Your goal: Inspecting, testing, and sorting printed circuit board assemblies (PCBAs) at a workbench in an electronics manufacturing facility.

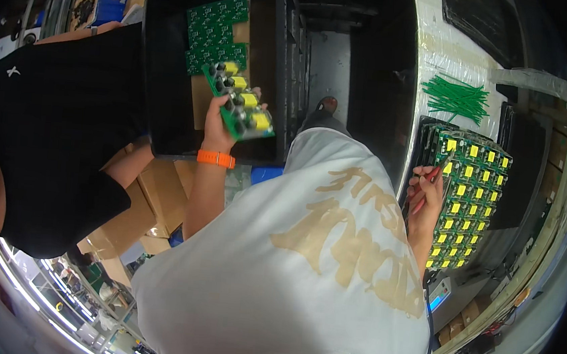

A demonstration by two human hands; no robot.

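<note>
**Populated circuit board held over a black bin, red tool at the rack**

Cardboard boxes, blue crates and a workbench wrapped in clear film surround the person in the white shirt [301,280], whose torso fills the lower middle of the head view. Beside them on the left stands another person in a black shirt [51,136], partly cut off by the picture's rim.

The person's left hand [219,121], with an orange wristband [216,159] on the wrist, is clenched around the near end of a green circuit board [239,102] carrying yellow and dark components. That board hangs tilted over the open black bin [163,85], just above a flat bare green panel [216,33] that lies on cardboard inside the bin.

On the right, the right hand [425,196] grips a thin red tool [427,186], fingers closed around it, touching the left edge of a rack of upright green boards [471,193] topped with yellow parts. These boards stand packed side by side in a dark tray on the bench. Further up the bench, well apart from the hand, lies a loose bundle of green cable ties [457,98] on the film-covered surface [443,49].
</note>
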